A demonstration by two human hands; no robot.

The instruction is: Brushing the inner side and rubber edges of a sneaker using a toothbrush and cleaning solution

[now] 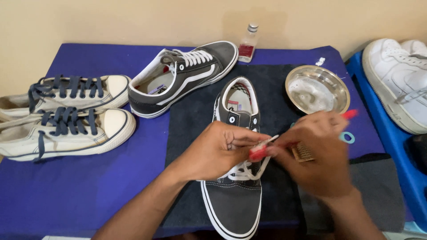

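Head view: grey shoe (233,202) lies under both hands (267,151).

Two bare forearms, no sleeves, left grip (220,149) and right grip (318,153) without gloves, rings

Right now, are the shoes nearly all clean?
Can't tell that any is finished. In hand: left hand steadies the grey sneaker while right hand works a red-handled brush at its white laces. The other grey sneaker and cream pair sit untouched.
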